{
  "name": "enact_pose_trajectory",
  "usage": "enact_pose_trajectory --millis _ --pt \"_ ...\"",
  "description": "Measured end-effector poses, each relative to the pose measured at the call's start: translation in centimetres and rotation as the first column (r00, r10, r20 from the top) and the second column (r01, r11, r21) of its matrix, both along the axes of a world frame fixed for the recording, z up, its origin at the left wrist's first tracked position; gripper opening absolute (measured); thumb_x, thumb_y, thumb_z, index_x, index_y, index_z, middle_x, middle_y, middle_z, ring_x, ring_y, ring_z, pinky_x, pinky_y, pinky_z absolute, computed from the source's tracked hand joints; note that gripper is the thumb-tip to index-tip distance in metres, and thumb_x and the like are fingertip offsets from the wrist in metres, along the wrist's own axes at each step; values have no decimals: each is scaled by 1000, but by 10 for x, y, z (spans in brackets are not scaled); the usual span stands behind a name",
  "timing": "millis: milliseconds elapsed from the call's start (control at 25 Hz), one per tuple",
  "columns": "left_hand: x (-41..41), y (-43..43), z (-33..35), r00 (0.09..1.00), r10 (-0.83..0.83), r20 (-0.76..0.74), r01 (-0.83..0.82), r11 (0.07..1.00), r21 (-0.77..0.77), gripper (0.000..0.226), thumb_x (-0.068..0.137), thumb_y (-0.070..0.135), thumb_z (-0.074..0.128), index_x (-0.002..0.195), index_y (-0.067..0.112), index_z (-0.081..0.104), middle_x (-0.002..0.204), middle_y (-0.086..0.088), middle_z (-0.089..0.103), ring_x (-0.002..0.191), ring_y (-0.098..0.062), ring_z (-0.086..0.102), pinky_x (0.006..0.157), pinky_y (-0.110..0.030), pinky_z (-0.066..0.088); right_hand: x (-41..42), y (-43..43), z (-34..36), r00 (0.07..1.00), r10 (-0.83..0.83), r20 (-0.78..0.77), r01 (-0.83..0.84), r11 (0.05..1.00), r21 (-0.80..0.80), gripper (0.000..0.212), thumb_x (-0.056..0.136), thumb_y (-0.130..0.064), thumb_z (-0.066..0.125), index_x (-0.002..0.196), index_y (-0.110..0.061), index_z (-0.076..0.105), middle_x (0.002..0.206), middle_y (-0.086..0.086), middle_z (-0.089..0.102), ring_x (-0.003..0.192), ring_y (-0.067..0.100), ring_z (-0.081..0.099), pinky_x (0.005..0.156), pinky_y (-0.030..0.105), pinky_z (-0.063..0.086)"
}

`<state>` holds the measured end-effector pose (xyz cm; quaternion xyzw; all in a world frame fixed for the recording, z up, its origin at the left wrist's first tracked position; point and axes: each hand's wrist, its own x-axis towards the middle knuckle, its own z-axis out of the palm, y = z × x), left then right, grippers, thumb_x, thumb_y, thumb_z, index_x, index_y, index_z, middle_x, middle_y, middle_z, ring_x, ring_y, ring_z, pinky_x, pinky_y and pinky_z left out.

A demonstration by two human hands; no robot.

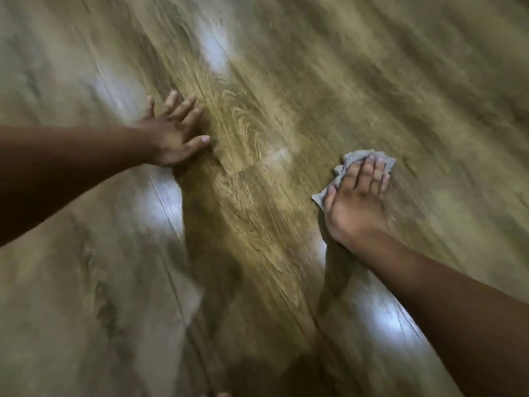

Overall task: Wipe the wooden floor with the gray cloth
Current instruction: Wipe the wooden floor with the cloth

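- Pressing gray cloth point(351, 159) flat — right hand point(356, 202) fingers straight, unclenched; hold cloth under the fingertips.
- Left hand point(171, 136) splayed on wooden floor point(257, 124), grasping nothing — brace.

Head view. My left grip point(171, 136) lies flat on the wooden floor point(286, 81), fingers spread, its forearm point(71, 167) entering from the left edge. My right grip point(357, 202) presses the crumpled gray cloth point(347, 160) onto the floor with straight fingers held together; cloth shows beyond the fingertips and beside the thumb. The two grips are well apart. Pale glare patches point(160, 207) mark the boards; the outer floor is blurred.
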<state>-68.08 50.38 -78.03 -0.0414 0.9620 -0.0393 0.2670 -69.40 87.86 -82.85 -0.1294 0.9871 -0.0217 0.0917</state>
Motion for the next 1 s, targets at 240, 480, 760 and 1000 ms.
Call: enact_pose_trajectory --millis 240,480,760,1000 --pt "-112 -55 -40 865 432 -257 -410 902 136 73 99 60 20 160 23 3 169 -2 -5 154 -31 -11 117 -67 -7 -39 -48 -1 1000 22 -10 -22 1000 16 74 94 -37 22 148 13 15 155 38 8 147 47 0 121 55 3" --pt "-123 -43 -55 811 470 -350 -460 880 116 83 85 61 13 158 22 12 169 -6 2 154 -35 -7 116 -71 -4 -130 -147 5 987 154 51 -154 988 -4 74 97 -37 27 150 10 9 157 35 1 147 46 -8 121 54 -2" --pt "-126 -44 -56 782 472 -407 -468 876 117 83 86 60 17 158 19 15 168 -7 3 154 -36 -6 116 -70 -5 -310 -381 2 976 203 84 -205 979 10 78 96 -47 25 152 2 1 158 32 -4 146 49 -11 117 61 -5" --pt "-128 -44 -55 780 483 -398 -472 871 133 83 84 60 17 158 22 14 169 -3 2 154 -33 -8 117 -67 -7 -332 -380 21 954 282 105 -282 959 -11 76 98 -48 21 153 0 -2 160 28 0 148 45 -4 119 59 -2"
